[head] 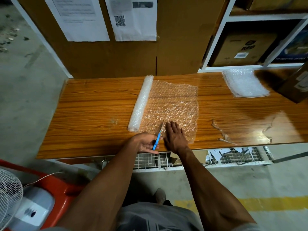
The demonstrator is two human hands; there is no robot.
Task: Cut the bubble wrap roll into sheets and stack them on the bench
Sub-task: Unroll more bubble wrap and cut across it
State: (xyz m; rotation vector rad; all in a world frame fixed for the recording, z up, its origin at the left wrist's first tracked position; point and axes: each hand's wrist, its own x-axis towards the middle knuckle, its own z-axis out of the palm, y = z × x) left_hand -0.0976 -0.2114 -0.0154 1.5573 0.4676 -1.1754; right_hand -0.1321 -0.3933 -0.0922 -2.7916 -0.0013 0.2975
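A white bubble wrap roll (140, 104) lies front to back on the wooden bench (93, 114), with a clear length of wrap (175, 105) unrolled to its right. My left hand (146, 143) grips blue-handled scissors (157, 139) at the near edge of the unrolled wrap, blades pointing away from me just right of the roll. My right hand (175, 135) lies flat, fingers spread, pressing the wrap down beside the blades. A stack of cut sheets (245, 83) rests at the bench's far right.
Torn scraps of clear film (223, 132) lie on the bench's right front. A cardboard box (296, 84) stands at the far right edge. Cardboard panels with papers (133, 19) back the bench. A wire basket (183, 159) sits below; a fan (8, 194) is lower left.
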